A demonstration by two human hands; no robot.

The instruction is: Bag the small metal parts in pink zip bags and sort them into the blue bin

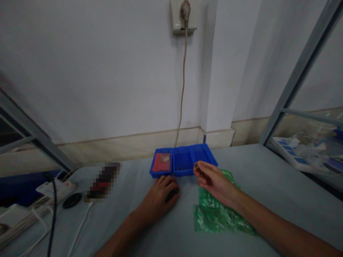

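Observation:
My left hand rests low over the table, just in front of the left blue bin. Its fingers curl round a dark, lumpy thing, mostly hidden under the palm. My right hand is raised before the right blue bin, palm partly turned up. Its thumb and fingers close on small dark brownish pieces too blurred to name. The middle blue bin has a few tiny bits near its front edge. A red packet lies inside the left blue bin.
Crumpled green plastic bags lie beneath my right forearm. At the left are a blurred-out device with a white cable, a black disc and a power strip. A cord hangs down the wall behind the bins.

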